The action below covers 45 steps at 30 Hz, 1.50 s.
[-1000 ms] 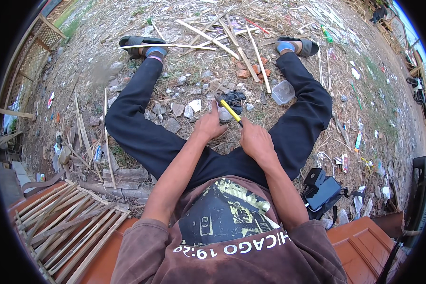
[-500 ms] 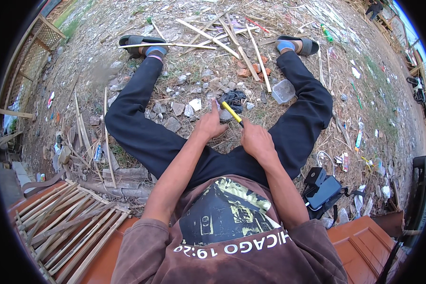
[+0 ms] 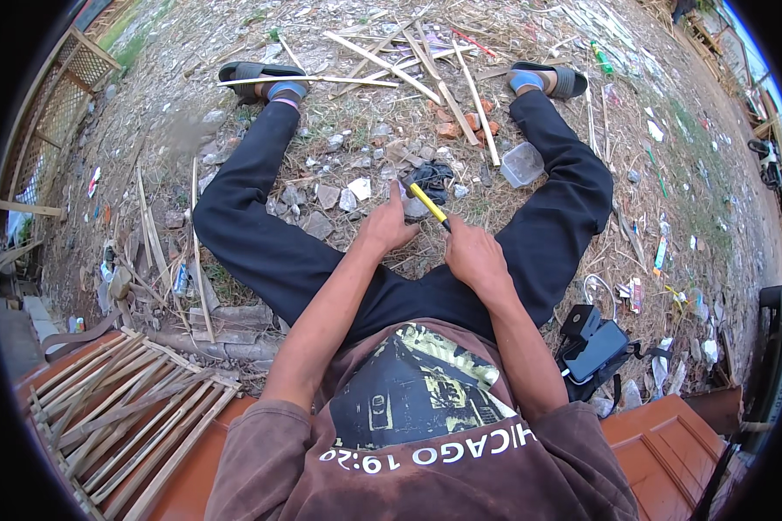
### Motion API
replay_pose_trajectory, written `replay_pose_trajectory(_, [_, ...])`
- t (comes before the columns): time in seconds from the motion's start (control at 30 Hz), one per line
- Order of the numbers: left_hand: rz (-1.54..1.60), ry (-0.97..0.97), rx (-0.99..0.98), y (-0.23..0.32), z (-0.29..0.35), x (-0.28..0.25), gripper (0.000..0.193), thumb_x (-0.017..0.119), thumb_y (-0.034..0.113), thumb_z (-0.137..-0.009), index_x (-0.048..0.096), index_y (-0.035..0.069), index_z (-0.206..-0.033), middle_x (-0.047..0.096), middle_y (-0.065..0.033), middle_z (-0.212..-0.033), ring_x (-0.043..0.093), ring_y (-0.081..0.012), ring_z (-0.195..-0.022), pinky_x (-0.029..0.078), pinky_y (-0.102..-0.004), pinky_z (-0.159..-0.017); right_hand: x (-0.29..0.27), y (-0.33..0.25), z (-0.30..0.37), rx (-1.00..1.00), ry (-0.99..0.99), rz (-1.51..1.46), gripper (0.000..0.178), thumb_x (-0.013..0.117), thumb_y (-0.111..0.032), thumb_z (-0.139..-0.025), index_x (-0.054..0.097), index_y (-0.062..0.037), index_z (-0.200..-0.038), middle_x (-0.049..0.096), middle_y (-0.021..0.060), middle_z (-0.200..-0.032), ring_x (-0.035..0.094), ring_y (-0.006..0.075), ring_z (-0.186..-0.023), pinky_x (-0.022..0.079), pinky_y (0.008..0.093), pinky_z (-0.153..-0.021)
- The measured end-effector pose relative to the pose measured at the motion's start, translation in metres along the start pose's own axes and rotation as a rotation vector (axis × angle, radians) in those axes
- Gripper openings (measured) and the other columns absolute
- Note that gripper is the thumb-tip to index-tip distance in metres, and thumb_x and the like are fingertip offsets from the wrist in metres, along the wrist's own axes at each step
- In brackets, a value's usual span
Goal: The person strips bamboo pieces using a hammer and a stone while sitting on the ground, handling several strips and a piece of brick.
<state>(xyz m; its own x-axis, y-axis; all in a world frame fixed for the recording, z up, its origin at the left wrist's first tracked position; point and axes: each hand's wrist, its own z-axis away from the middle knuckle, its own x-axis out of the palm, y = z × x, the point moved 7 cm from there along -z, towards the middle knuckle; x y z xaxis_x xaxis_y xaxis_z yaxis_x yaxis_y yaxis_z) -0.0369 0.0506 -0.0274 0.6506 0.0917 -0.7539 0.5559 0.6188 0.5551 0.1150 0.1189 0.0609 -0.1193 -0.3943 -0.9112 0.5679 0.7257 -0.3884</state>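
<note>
Rubble [image 3: 327, 196] and lattice fencing [image 3: 63, 81] show an outdoor yard [image 3: 200, 61].

We identify the supporting surface as rough ground [image 3: 182, 78] covered with dry grass [image 3: 485, 207] and stones [image 3: 328, 196]. Directly on it, we note pale wooden strips [image 3: 382, 67], several crossed; broken orange bricks [image 3: 448, 130] near them; 1 clear plastic tub [image 3: 522, 165]; 1 crumpled black item [image 3: 438, 176] among the stones; and, farther right, 1 green bottle [image 3: 601, 57].

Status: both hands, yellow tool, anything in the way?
Right hand gripping yellow tool. Left hand near its far end, grip unclear. Black crumpled item close by.
</note>
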Motion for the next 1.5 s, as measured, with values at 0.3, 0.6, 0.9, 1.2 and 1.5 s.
replay_pose_trajectory(0.3, [-0.053,0.04,0.008,0.003,0.0,-0.001,0.111,0.075,0.033,-0.077,0.006,-0.009,-0.153,0.067,-0.0292,-0.112,0.066,-0.0446,-0.104,0.053,-0.0488,-0.092,0.0,0.001,0.0,-0.023,0.046,0.017,0.016,0.054,-0.011,-0.092,0.055,0.0,-0.104,0.068,0.0267,-0.082,0.068,0.0464,-0.08,0.053,0.0566,-0.071])
replay_pose_trajectory(0.6, [-0.066,0.065,0.032,0.003,-0.001,0.001,0.112,0.075,0.034,-0.076,0.006,-0.009,-0.154,0.068,-0.0306,-0.104,0.068,-0.0442,-0.098,0.055,-0.0504,-0.087,0.005,0.004,0.001,-0.022,0.041,0.04,0.019,0.053,-0.008,-0.09,0.055,0.0001,-0.107,0.068,0.0266,-0.083,0.069,0.0461,-0.079,0.054,0.0554,-0.07])
replay_pose_trajectory(0.9, [-0.278,-0.057,-0.039,0.015,0.006,0.003,0.092,0.072,0.037,-0.083,0.023,0.001,-0.153,0.066,-0.0211,-0.123,0.06,-0.0423,-0.119,0.05,-0.0495,-0.099,-0.009,0.023,-0.02,0.081,0.017,-0.041,0.026,0.055,-0.016,-0.092,0.057,-0.0023,-0.113,0.068,0.0294,-0.088,0.066,0.0487,-0.085,0.05,0.0597,-0.079])
replay_pose_trajectory(1.2, [-0.323,0.234,0.193,0.021,0.014,0.006,0.053,0.069,0.036,-0.086,0.055,0.005,-0.126,0.066,-0.0135,-0.122,0.062,-0.0317,-0.11,0.048,-0.0477,-0.093,-0.057,0.042,-0.096,-0.005,-0.008,-0.124,0.034,0.056,-0.02,-0.096,0.058,-0.0022,-0.124,0.067,0.0301,-0.102,0.063,0.0478,-0.099,0.048,0.0532,-0.086])
replay_pose_trajectory(1.5, [-0.392,0.38,0.256,0.032,0.011,0.01,0.03,0.067,0.025,-0.083,0.065,0.006,-0.106,0.069,-0.0097,-0.113,0.064,-0.0251,-0.101,0.049,-0.0404,-0.088,-0.063,0.062,-0.15,0.068,-0.126,-0.38,0.038,0.058,-0.022,-0.097,0.058,0.0005,-0.128,0.067,0.0226,-0.098,0.066,0.033,-0.09,0.049,0.0405,-0.082])
